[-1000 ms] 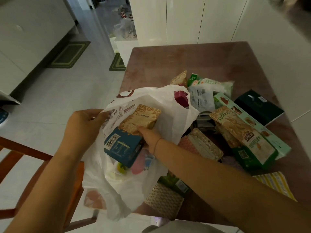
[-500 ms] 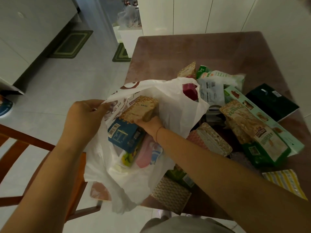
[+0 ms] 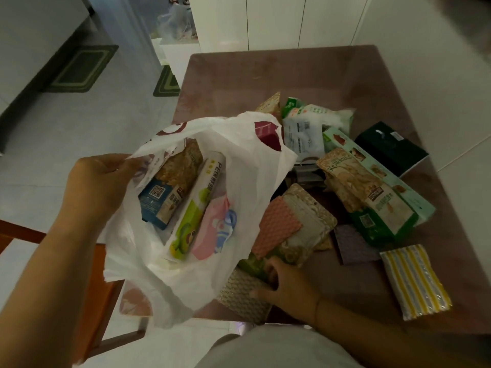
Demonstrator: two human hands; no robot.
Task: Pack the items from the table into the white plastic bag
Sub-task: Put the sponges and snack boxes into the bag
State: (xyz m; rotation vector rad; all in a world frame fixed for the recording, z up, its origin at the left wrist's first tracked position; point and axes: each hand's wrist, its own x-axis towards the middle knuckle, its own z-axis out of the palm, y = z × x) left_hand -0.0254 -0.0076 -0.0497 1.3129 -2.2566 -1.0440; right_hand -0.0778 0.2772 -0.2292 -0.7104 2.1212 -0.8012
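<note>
My left hand [image 3: 103,184] grips the left rim of the white plastic bag [image 3: 239,181] and holds its mouth wide at the table's near left. Inside lie a blue and beige cracker box [image 3: 166,193], a cling film roll [image 3: 198,208] and a pink pack [image 3: 212,232]. My right hand [image 3: 288,286] is outside the bag at the table's near edge, fingers curled on the end of a green and beige snack pack [image 3: 300,235]. A pink cloth [image 3: 276,224] lies on that pack. A beige textured cloth [image 3: 243,301] lies under my thumb.
Right of the bag lie a Squirrels nut pack [image 3: 364,192], a long mint box [image 3: 393,187], a dark green box [image 3: 390,150], a white pouch [image 3: 303,134], a purple cloth [image 3: 353,244] and a yellow striped cloth [image 3: 414,280]. A wooden chair [image 3: 101,285] stands at the table's near left.
My right hand let go of the cracker box inside the bag, came out and dropped to the snack pack at the near edge. My left hand kept hold of the bag rim.
</note>
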